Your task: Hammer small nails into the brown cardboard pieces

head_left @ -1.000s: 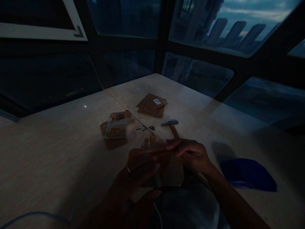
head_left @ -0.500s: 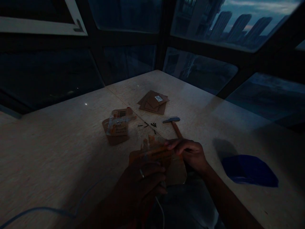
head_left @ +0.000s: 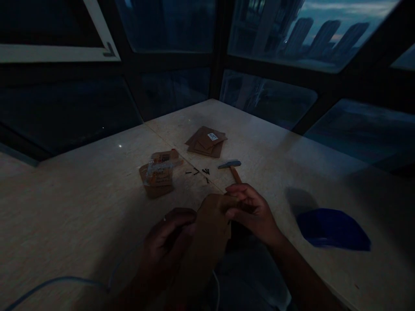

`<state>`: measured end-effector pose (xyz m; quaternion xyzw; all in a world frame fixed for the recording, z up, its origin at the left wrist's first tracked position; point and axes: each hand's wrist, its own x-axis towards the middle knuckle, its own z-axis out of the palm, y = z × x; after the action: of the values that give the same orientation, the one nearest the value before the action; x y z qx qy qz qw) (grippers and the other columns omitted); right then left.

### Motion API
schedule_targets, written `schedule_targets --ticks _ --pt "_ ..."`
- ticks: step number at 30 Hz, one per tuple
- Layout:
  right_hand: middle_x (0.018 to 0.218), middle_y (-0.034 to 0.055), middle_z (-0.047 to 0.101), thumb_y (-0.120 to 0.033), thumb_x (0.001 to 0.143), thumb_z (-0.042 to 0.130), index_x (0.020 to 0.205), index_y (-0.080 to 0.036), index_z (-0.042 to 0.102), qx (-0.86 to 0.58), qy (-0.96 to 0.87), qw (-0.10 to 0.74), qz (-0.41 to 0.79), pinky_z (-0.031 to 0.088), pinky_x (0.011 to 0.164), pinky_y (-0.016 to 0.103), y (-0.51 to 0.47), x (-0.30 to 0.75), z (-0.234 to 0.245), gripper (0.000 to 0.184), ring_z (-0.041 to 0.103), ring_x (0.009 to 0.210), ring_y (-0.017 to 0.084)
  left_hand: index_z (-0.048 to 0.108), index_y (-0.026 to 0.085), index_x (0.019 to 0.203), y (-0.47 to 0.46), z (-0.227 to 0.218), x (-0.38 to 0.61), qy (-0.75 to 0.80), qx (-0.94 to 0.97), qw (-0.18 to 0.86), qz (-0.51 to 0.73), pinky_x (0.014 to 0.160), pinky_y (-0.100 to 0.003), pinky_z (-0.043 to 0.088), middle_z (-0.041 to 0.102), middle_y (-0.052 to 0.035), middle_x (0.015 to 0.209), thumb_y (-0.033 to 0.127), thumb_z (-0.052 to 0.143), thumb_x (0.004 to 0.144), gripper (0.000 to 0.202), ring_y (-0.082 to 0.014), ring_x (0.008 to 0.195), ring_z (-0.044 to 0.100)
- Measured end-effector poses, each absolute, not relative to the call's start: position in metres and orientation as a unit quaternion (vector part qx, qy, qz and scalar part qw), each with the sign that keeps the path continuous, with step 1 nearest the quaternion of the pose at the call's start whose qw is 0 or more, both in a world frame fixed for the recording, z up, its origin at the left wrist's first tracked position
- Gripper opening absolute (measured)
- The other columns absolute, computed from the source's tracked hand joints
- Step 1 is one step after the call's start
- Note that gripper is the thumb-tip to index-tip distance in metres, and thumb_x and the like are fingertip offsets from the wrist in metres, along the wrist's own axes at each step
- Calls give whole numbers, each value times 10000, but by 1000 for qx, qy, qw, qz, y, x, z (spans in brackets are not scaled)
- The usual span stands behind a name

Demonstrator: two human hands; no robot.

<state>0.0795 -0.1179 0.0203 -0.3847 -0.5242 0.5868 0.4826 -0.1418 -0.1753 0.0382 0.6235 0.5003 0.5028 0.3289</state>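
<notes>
A plain brown piece of cardboard [head_left: 209, 231] is held up tilted between my two hands, close to my lap. My left hand [head_left: 168, 237], with a ring on it, is closed at the cardboard's left edge. Its fingertips are partly behind the piece and in deep shadow. My right hand [head_left: 253, 211] pinches the upper right edge between thumb and fingers. Just beyond the right hand lies a hammer [head_left: 234, 169], its wooden handle running toward that hand. Several dark screws or nails [head_left: 197, 172] are scattered left of the hammer.
Flat brown cardboard pieces [head_left: 207, 142], one with a white label, lie stacked farther back. Torn cardboard with clear tape [head_left: 158, 175] is at left. A blue plastic tray-like piece [head_left: 333, 229] sits at right. A cable [head_left: 58, 280] crosses the front left. Windows [head_left: 269, 93] border the surface.
The cardboard has been turned from its taped, printed face to a plain brown face and stands more upright. My left hand has moved left and up; my right hand has shifted slightly.
</notes>
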Motion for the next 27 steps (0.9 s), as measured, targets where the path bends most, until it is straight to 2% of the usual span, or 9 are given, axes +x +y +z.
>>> schedule_targets --ticks 5,9,13,19,24,27 --pt "969 -33 703 -194 601 915 1111 -278 642 -403 -396 506 652 552 689 250 -129 79 30 584 693 807 139 752 166 884 -178 35 -124 567 463 494 470 596 -221 540 747 -68 837 467 677 824 316 -182 727 692" --pt "902 -17 724 -230 572 924 1095 -233 648 -434 -355 465 685 552 698 282 -142 91 34 591 696 787 162 734 154 956 -183 35 -100 596 347 562 456 580 -263 548 747 -69 813 574 747 713 486 -212 701 691" --pt "868 21 749 -283 561 921 981 -174 690 -461 -353 449 679 558 700 320 -152 116 40 492 712 780 203 717 154 1011 -187 36 -67 596 320 580 454 565 -265 534 744 -66 815 582 758 693 535 -214 689 685" --pt "749 -1 737 -267 566 900 870 -172 682 -491 -328 493 639 538 637 298 -171 163 37 385 688 660 182 701 179 1045 -187 29 -9 523 353 656 415 626 -271 530 729 -61 842 560 764 695 521 -222 745 683" --pt "858 34 771 -325 565 925 945 -182 670 -515 -292 532 604 558 698 331 -193 202 28 479 719 761 224 715 170 827 -178 13 36 530 420 609 414 649 -265 506 694 -40 764 564 772 634 442 -223 755 656" --pt "962 63 781 -408 609 911 1009 -190 674 -524 -284 547 588 556 744 341 -205 231 28 513 731 845 242 704 174 782 -171 5 63 541 416 612 399 619 -266 489 672 -21 706 550 757 618 413 -215 704 634"
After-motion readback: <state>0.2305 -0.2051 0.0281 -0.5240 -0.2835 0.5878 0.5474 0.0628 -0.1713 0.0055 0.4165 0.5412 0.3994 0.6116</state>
